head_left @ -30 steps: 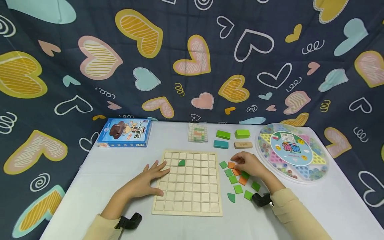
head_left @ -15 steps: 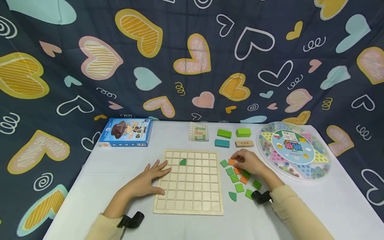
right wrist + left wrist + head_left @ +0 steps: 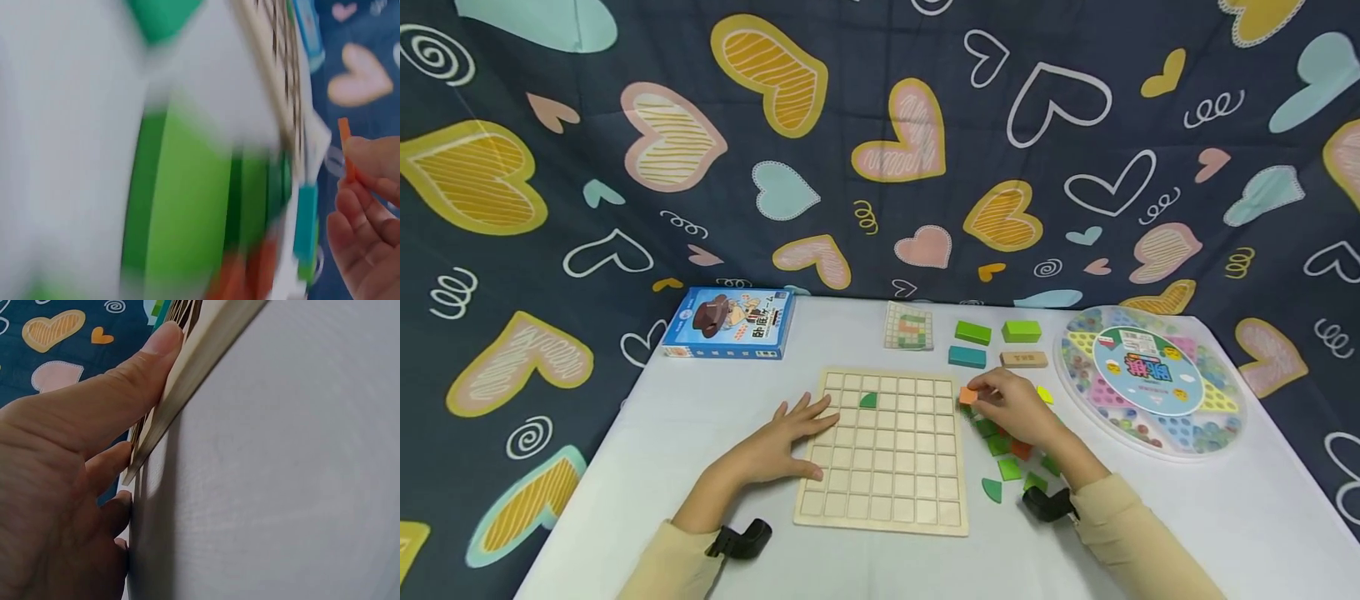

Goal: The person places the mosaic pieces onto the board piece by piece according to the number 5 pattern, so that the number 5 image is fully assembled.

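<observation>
A pale wooden grid board (image 3: 880, 485) lies on the table, with one green quarter-circle tile (image 3: 868, 401) in an upper cell. My left hand (image 3: 778, 446) rests along its left edge, fingers spread; in the left wrist view the thumb (image 3: 164, 340) presses on the rim. Between thumb and fingertips my right hand (image 3: 1017, 408) pinches an orange square tile (image 3: 967, 396), raised near the board's upper right corner. The right wrist view shows this tile (image 3: 345, 140) edge-on. Under the right hand lie loose green tiles (image 3: 1009, 469) and orange tiles (image 3: 1021, 450), partly hidden by it.
A loose green quarter-circle (image 3: 992, 489) lies right of the board; a yellow piece (image 3: 1045, 394) shows behind the right hand. Further back are a pattern card (image 3: 908, 326), several blocks (image 3: 967, 357), a blue game box (image 3: 730, 323) and a round marble game (image 3: 1148, 371).
My right hand has picked an orange tile out of the pile and moved it left toward the board. A yellow piece has come into sight behind the hand. The left hand stays on the board.
</observation>
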Demonstrator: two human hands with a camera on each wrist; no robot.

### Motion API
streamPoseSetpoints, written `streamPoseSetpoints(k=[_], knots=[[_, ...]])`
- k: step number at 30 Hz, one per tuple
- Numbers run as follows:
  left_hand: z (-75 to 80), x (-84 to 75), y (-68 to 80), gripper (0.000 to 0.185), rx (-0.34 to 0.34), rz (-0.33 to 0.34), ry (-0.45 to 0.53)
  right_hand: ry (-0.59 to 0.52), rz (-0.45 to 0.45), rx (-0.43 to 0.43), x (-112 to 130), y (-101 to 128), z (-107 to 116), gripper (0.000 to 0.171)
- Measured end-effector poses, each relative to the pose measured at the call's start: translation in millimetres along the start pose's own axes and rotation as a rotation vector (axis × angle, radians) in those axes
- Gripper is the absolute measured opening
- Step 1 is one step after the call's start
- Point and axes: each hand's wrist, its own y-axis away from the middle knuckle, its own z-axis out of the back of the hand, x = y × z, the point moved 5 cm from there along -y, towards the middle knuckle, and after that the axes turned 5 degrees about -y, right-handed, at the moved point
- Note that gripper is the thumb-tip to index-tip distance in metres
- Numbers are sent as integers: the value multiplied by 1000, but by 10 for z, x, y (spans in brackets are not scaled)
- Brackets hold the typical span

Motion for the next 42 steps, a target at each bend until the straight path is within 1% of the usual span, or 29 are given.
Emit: streamPoseSetpoints(k=[3, 5, 8, 11, 16, 21, 26, 29, 33, 37, 42], knots=[[-1, -10, -43, 84, 6, -2, -1, -19, 64, 27, 193, -64, -139, 23], [-8, -17, -74, 84, 13, -4, -5, -17, 94, 60, 324, -122, -252, 24], [-16, -28, -117, 84, 17, -16, -6, -20, 127, 116, 504, -219, -421, 23], [-23, -41, -161, 83, 13, -34, -7, 2, 159, 153, 652, -324, -568, 23], [-56, -62, -228, 83, 24, -64, -7, 84, 179, 206, 744, -448, -763, 22], [-73, -88, -257, 83, 33, -65, -15, 159, 166, 218, 743, -489, -850, 21], [-34, -87, -240, 83, 27, -45, -20, 204, 183, 212, 800, -508, -865, 23], [-11, -79, -203, 82, 21, -35, -7, 189, 179, 216, 810, -516, -881, 26], [6, -40, -121, 83, -1, -19, 19, 127, 169, 206, 780, -477, -835, 28], [-1, 6, -53, 84, -16, -5, 39, 51, 124, 149, 644, -327, -625, 29], [-35, 34, -4, 85, -7, 0, 57, 5, 49, 61, 279, 3, -273, 31]])
